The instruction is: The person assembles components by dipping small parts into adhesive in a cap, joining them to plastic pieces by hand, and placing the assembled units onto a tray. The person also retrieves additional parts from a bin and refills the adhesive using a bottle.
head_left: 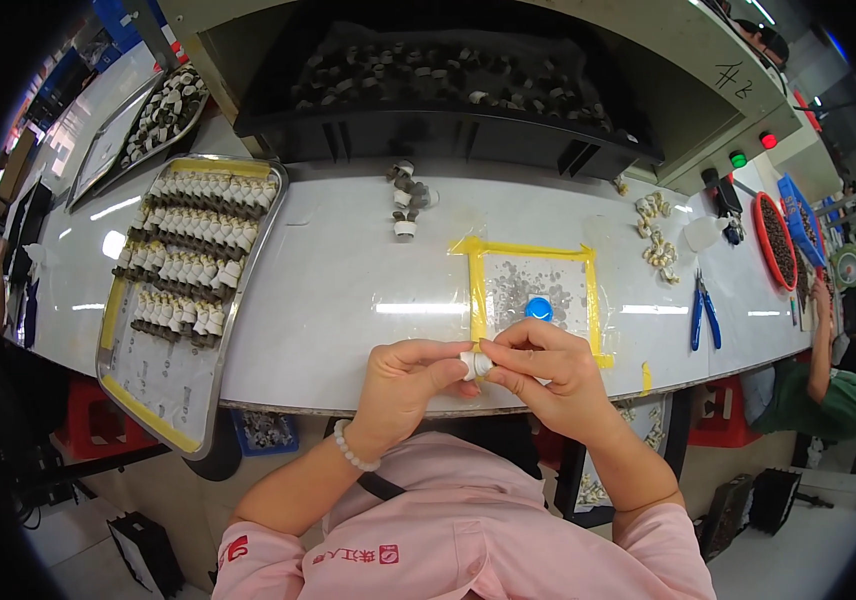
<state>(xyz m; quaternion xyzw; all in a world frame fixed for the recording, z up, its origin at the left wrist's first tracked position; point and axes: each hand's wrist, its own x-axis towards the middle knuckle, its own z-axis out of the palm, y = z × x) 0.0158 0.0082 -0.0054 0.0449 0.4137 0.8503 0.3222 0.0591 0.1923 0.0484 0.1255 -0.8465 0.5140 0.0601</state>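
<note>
Close to the table's front edge, my left hand point(403, 385) and my right hand point(553, 375) pinch a small white round part point(475, 365) between thumbs and fingertips. A yellowish bit shows at its top; fingers cover much of the rest. Just beyond my right hand, a blue round cap point(539, 309) sits inside a square of yellow tape point(477, 290) on the table, where grey spots mark the surface. Farther back, several white-and-dark parts point(405, 228) stand in a short line. To the left, a metal tray point(266, 235) carries rows of similar white-and-dark pieces.
A black bin point(448, 145) of loose parts spans the back, under a beige housing with green and red buttons point(738, 159). Cream-coloured pieces point(658, 240), blue-handled pliers point(705, 315) and a red basket point(774, 240) lie right. Another person in green point(828, 400) is at far right.
</note>
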